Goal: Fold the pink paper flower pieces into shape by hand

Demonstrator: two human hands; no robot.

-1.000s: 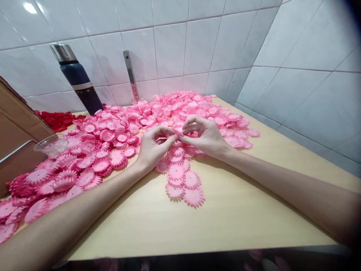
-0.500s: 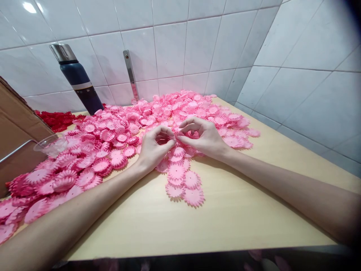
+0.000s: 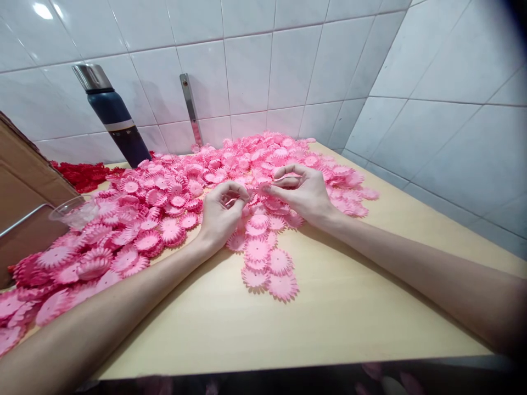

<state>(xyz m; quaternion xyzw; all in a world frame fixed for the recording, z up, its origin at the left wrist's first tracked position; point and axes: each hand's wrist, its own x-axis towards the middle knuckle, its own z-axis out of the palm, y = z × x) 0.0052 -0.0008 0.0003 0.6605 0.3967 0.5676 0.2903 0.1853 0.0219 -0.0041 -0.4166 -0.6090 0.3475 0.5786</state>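
Observation:
A wide heap of pink paper flowers (image 3: 164, 208) covers the back and left of the pale wooden table (image 3: 349, 307). My left hand (image 3: 220, 216) and my right hand (image 3: 302, 195) meet over the heap's middle, both pinched. Between their fingertips sits one pink flower piece (image 3: 255, 189), gripped from both sides. Below the hands a small row of flat pink flowers (image 3: 267, 269) lies on the bare wood.
A dark blue flask (image 3: 113, 118) with a steel cap stands at the back left against the tiled wall. Red paper flowers (image 3: 82, 174) lie beside it. A brown cardboard box (image 3: 24, 186) and a clear plastic cup (image 3: 74, 211) sit at the left.
Both hands have lifted slightly and drawn a little apart, the right hand shifting up and right; the pinched pink piece now shows between the fingertips.

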